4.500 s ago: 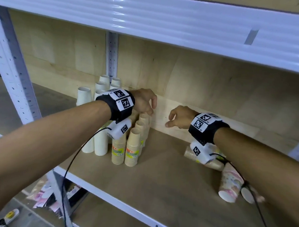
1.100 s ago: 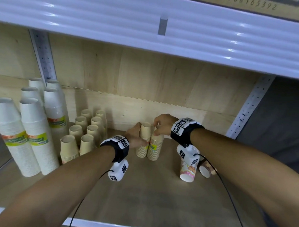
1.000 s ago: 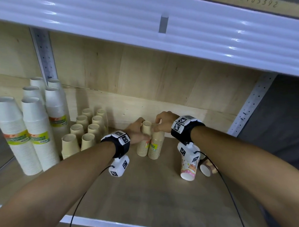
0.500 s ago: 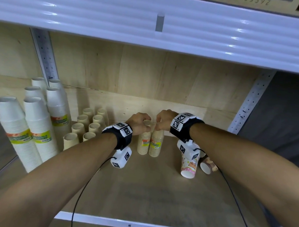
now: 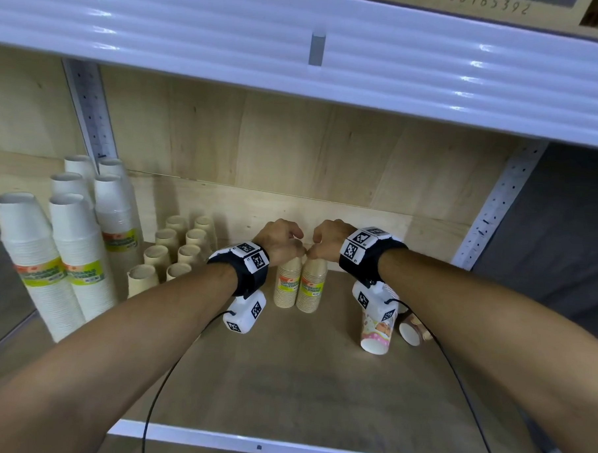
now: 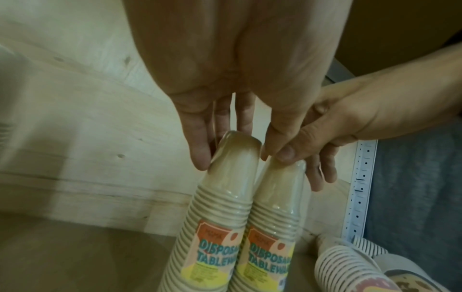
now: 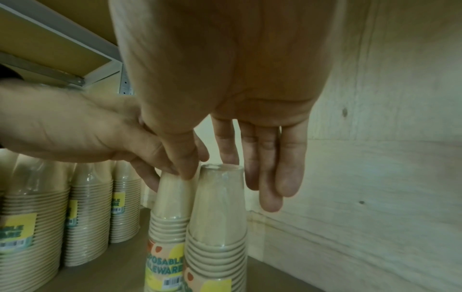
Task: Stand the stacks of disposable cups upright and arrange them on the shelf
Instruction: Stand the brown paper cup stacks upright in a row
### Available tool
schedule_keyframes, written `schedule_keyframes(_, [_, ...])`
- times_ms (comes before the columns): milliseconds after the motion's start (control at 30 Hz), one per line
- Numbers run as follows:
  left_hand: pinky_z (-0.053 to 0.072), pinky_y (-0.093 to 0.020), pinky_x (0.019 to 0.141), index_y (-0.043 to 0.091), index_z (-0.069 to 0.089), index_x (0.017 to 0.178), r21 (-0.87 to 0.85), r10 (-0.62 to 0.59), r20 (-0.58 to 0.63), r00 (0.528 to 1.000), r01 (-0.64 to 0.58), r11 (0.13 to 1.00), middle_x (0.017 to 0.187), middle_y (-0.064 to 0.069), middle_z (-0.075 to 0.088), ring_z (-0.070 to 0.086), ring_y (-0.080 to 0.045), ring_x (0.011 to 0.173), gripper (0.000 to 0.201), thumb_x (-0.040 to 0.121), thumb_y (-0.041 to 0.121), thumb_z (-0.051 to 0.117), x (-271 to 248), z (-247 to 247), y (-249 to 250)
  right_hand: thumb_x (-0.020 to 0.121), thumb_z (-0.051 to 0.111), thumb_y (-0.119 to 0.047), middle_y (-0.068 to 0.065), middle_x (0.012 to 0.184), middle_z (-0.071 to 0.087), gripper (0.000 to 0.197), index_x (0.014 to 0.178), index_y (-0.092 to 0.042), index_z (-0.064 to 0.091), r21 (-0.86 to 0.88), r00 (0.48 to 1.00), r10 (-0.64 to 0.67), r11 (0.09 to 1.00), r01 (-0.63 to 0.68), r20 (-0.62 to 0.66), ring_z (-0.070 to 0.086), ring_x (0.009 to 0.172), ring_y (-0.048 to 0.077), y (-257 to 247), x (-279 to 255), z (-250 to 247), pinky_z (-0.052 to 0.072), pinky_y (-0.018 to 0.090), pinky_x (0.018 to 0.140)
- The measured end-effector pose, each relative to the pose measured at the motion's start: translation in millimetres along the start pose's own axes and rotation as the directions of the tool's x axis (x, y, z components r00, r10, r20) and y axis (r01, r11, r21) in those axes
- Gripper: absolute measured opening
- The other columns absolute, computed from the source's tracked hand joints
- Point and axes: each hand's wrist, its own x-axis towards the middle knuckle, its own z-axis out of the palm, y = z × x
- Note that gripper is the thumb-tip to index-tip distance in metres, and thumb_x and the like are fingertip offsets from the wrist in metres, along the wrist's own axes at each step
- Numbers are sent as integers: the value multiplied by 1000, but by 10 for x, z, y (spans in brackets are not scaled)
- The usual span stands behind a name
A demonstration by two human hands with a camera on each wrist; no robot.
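Two short beige cup stacks with yellow and orange labels stand upright side by side at the middle back of the wooden shelf. My left hand holds the top of the left stack between thumb and fingers. My right hand pinches the top of the right stack, thumb in front and fingers behind. In the left wrist view, my left hand straddles the left stack beside the right stack. In the right wrist view, my right hand straddles the right stack.
Tall white cup stacks and several short beige stacks stand at the left. A patterned cup stack stands at the right with another patterned stack lying behind it. The upper shelf beam hangs low overhead.
Both hands have shifted from the sides of the two beige stacks to over their tops. The stacks stay at the same spot on the shelf.
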Motion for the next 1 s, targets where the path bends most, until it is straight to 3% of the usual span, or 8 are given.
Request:
schedule_keyframes(200, [48, -28, 89, 14, 67, 120, 108, 27, 10, 1000, -27, 994, 126, -7, 63, 59, -22, 114, 36, 85, 21, 69, 11, -19, 78, 85, 67, -24, 16, 114, 67, 36, 114, -3, 68, 29, 999, -33, 999, 34, -24, 65, 102, 29, 16, -23, 6, 52, 31, 79])
schedule_keyframes(467, [49, -26, 84, 7, 68, 123, 314, 29, 146, 989, -75, 947, 126, -6, 64, 60, -22, 112, 36, 87, 10, 65, -109, -150, 303, 85, 67, -18, 22, 113, 67, 35, 114, 2, 68, 20, 996, -93, 996, 92, 19, 66, 98, 33, -20, -35, -23, 38, 24, 61])
schedule_keyframes(533, [53, -30, 85, 5, 69, 120, 334, -10, 183, 983, -53, 941, 121, -8, 66, 62, -21, 103, 34, 86, 8, 66, -170, -207, 351, 85, 67, -19, 21, 109, 68, 35, 113, 1, 68, 13, 993, -113, 994, 112, 42, 62, 78, 26, -47, -53, -31, 36, 23, 54])
schedule_keyframes(633, [56, -31, 70, 5, 70, 115, 322, -79, 239, 968, -2, 947, 114, -12, 68, 62, -20, 84, 33, 83, 5, 68, -264, -310, 393, 84, 69, -18, 12, 89, 67, 34, 113, 0, 69, 13, 988, -133, 991, 132, 76, 49, 63, 14, -115, -85, -49, 36, 22, 52])
schedule_keyframes(700, [58, -34, 75, 5, 71, 113, 344, -125, 276, 953, 24, 939, 112, -14, 69, 65, -25, 86, 32, 81, 5, 69, -336, -387, 408, 83, 70, -19, 3, 76, 61, 32, 111, -4, 71, 4, 984, -149, 989, 150, 97, 49, 56, 10, -188, -129, -78, 39, 21, 52])
schedule_keyframes(800, [58, -39, 83, 6, 72, 110, 383, -190, 303, 934, 64, 922, 104, -11, 70, 69, -28, 87, 31, 79, 5, 71, -455, -513, 402, 83, 71, -20, -2, 65, 58, 28, 107, -7, 72, -6, 976, -171, 985, 174, 133, 52, 53, 9, -339, -220, -112, 45, 21, 56])
schedule_keyframes(900, [56, -34, 76, 0, 71, 109, 450, -258, 332, 907, 88, 889, 87, -10, 64, 59, -23, 75, 30, 79, 4, 72, -587, -654, 378, 80, 72, -16, 4, 73, 62, 27, 104, -2, 72, 36, 959, -206, 979, 203, 195, 57, 55, 14, -517, -277, -119, 54, 28, 66])
schedule_keyframes(1000, [51, -31, 71, 0, 69, 107, 527, -324, 351, 879, 101, 844, 82, -11, 58, 53, -22, 74, 28, 79, 6, 72, -746, -811, 339, 78, 74, -13, 5, 64, 60, 24, 96, 2, 71, 124, 929, -239, 970, 211, 283, 63, 59, 22, -714, -323, -113, 58, 33, 69])
